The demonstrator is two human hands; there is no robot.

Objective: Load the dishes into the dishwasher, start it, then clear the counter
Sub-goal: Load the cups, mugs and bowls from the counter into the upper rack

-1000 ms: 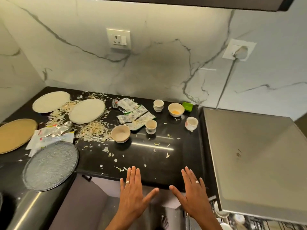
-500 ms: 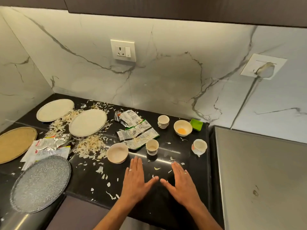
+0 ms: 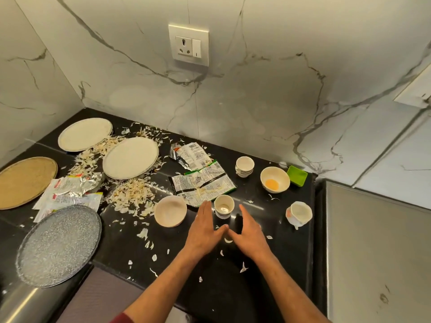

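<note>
Dishes lie scattered on the black table [image 3: 268, 271]: two cream plates [image 3: 130, 157] at the rear left, a tan plate [image 3: 24, 181] at the left edge, a grey speckled plate [image 3: 59, 245] overhanging the front corner, a cream bowl [image 3: 170, 210], a small cup [image 3: 224, 205], a second cup [image 3: 244, 166] near the wall, a bowl holding a yellow residue [image 3: 274, 179], a green dish [image 3: 297, 175] and a tipped cup [image 3: 299, 212] at right. Torn wrappers [image 3: 201, 180] and pale flakes [image 3: 131, 194] lie between them. Left hand [image 3: 203, 227] and right hand [image 3: 249, 229], fingers straight and grasping nothing, flank the small cup, thumbs nearly meeting.
</note>
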